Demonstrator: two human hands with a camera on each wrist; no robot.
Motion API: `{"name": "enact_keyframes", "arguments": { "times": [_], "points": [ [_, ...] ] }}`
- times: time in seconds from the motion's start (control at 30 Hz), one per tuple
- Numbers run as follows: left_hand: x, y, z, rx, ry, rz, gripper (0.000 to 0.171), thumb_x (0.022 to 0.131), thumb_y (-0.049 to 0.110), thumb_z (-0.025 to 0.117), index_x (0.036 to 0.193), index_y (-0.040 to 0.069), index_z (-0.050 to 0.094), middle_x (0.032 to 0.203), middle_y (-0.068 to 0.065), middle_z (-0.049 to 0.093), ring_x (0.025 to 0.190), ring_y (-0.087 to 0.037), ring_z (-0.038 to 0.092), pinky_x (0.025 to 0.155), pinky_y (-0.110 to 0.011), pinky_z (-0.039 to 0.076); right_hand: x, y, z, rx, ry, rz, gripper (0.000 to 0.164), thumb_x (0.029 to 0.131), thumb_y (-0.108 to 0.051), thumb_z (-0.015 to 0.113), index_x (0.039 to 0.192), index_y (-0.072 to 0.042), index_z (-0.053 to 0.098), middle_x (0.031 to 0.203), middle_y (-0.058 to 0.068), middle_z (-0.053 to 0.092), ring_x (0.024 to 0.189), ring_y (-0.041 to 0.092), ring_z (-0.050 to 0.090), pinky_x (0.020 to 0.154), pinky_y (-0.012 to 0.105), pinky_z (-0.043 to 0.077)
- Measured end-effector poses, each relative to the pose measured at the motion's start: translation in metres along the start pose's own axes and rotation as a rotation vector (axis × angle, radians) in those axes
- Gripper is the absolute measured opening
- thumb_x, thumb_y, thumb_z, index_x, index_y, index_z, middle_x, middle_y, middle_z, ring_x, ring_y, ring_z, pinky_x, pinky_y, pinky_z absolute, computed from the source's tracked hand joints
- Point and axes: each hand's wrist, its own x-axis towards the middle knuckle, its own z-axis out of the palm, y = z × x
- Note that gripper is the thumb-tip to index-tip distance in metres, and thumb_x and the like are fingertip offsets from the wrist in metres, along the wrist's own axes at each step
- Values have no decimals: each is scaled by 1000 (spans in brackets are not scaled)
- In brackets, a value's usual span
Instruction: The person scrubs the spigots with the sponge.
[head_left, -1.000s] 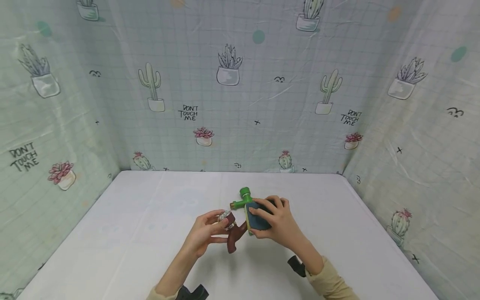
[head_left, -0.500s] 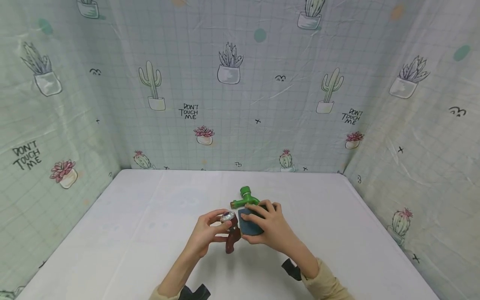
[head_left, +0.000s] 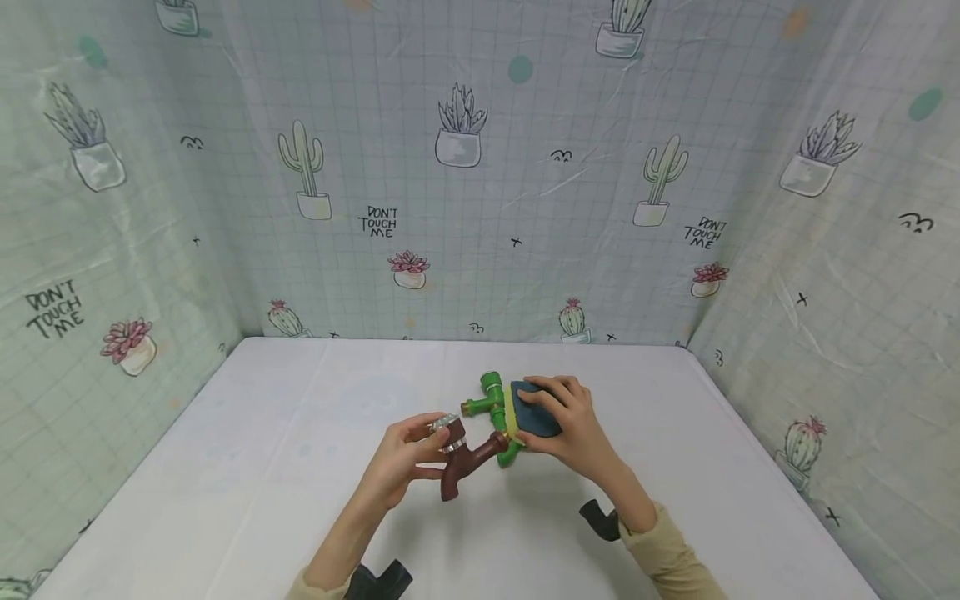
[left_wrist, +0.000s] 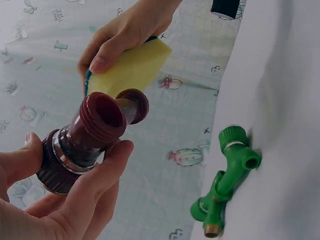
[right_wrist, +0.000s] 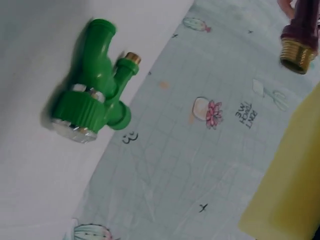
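Note:
My left hand (head_left: 401,458) holds a dark red-brown tap (head_left: 474,457) by its ribbed knob with a clear top, thumb and fingers around it. The tap is raised over the table, its brass threaded end (right_wrist: 296,56) pointing right. In my right hand (head_left: 567,425) is a sponge (head_left: 536,414), blue on one face and yellow (left_wrist: 131,67) on the other. Its yellow face is turned toward the tap, right by the threaded end in the head view. A green tap (head_left: 495,402) with a brass end lies on the table behind, partly hidden by the brown tap and sponge.
The white table (head_left: 300,467) reaches back to a fabric backdrop (head_left: 480,208) printed with cacti, with more fabric on both sides. Dark wrist mounts (head_left: 381,581) hang below both wrists.
The sponge moved left along the brown tap toward its knob, then back right and up, uncovering the tap's threaded end. The left hand shifted slightly left with the tap.

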Motion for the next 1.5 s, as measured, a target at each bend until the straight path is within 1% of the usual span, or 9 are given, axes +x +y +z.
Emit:
{"name": "enact_keyframes", "arguments": {
  "times": [0.17,0.37,0.57,0.77,0.97,1.13,1.3,1.4,1.5],
  "points": [
    [1,5,-1,-48,-23,-27,46,85,21,60,120,-6,47,93,-4,62,77,-20,66,64,-40,56,3,-5,4,24,-22,-46,42,81,-49,57,111,-19,59,119,7,54,100,21,41,74,42,32],
    [2,5,-5,-150,-43,-69,52,88,25,56,124,-10,41,91,-1,60,81,-19,63,67,-37,56,-10,-11,7,80,-24,-37,41,81,-48,57,109,-19,58,120,8,51,104,21,38,75,42,37],
    [3,-1,-5,-256,-45,-137,51,93,22,47,130,-11,33,96,-3,55,89,-23,60,74,-40,54,-24,-15,4,67,-19,-52,42,70,-40,70,106,-21,56,120,7,48,106,21,34,72,41,45],
    [4,-6,-6,-328,-44,-160,53,94,23,45,132,-11,29,105,-8,50,95,-26,58,78,-44,52,-35,-13,5,6,-37,-99,49,61,-35,77,103,-24,57,119,5,48,105,21,34,75,45,41],
    [4,-5,-12,-382,-64,-153,57,94,25,43,134,-11,24,100,-5,52,90,-20,62,78,-36,54,-37,-7,5,-49,-41,-165,36,73,-47,64,101,-24,60,117,5,51,102,23,37,81,48,30],
    [6,-1,-14,-368,-87,-155,60,94,28,43,134,-12,22,104,-9,52,91,-20,62,80,-37,53,-30,-5,2,-5,57,-146,39,78,-52,53,103,-21,59,117,8,51,102,23,36,77,46,33],
    [10,-4,-9,-377,-89,-178,60,94,29,44,134,-10,22,111,-14,50,93,-21,61,82,-40,51,-18,-11,4,80,118,-147,42,78,-47,58,108,-18,56,119,11,49,106,23,33,74,39,43],
    [11,-7,-5,-419,-52,-195,48,92,27,47,128,0,28,110,-13,51,90,-20,62,81,-43,51,-17,-14,10,116,151,-142,44,78,-45,60,110,-16,55,120,13,48,108,23,32,77,34,45],
    [10,-9,-1,-429,-40,-205,32,91,24,50,113,6,34,108,-12,51,87,-20,64,79,-41,52,-15,-16,14,149,205,-156,44,78,-43,61,111,-13,54,119,16,47,109,24,32,81,29,45]
  ]
}}
